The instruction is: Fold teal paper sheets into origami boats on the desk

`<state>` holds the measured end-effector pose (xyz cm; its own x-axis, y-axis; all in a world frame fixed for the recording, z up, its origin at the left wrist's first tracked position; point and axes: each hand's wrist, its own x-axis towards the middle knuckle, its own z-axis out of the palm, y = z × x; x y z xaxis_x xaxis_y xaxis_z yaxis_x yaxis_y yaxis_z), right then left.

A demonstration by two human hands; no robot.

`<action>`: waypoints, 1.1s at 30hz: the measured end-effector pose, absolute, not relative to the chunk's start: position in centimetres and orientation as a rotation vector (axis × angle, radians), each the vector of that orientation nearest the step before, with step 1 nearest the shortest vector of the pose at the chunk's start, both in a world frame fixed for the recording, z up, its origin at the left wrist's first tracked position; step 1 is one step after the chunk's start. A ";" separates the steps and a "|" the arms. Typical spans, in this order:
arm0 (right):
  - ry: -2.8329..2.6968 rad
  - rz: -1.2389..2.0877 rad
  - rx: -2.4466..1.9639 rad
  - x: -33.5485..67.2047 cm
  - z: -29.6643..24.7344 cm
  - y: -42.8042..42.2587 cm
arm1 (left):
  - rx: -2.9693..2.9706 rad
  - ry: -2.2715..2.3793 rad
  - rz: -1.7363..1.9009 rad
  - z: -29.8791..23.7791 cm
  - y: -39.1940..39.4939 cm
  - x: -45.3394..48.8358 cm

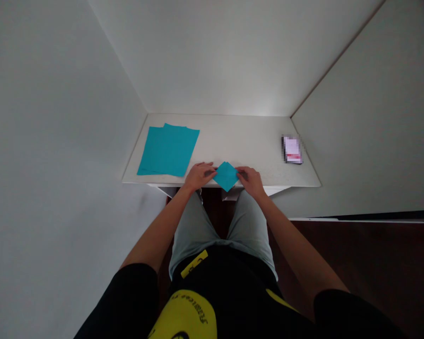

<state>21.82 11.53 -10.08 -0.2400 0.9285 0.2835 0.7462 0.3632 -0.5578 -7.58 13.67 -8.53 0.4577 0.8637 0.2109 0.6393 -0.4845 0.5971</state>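
Folded cyan paper (226,177): diamond-shaped, creases visible, located at the front edge of the white tabletop (243,146), between the person's two hands. Its lower tip reaches past that edge in the view (whether the paper lies flat or is slightly lifted cannot be determined).

Left hand (199,175): thumb and fingers clamped on the paper's left corner. Right hand (251,181): thumb and fingers clamped on the right corner. Both forearms extend forward over the person's light blue jeans (194,230).

Cyan paper sheets (167,153): overlapping, edges not aligned, lying on the left part of the tabletop, just beside the left hand. Small rectangular item (292,149): at the right end, well apart from the right hand; pixelated, identity not legible. White walls adjoin the tabletop at back and left.
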 end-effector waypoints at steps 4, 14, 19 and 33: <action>-1.984 0.378 -1.514 21.0 -9.6 11.4 | 2.250 1.335 0.727 -8.3 13.6 -7.4; -2.428 0.219 -1.328 15.7 -9.6 7.9 | 2.496 1.373 0.500 -7.8 12.8 -7.1; -2.441 0.238 -1.346 17.4 -10.0 8.0 | 2.506 1.366 0.498 -7.9 12.9 -7.1; -2.448 0.270 -1.270 22.8 -10.6 8.7 | 2.622 1.166 0.452 -8.5 10.4 -7.6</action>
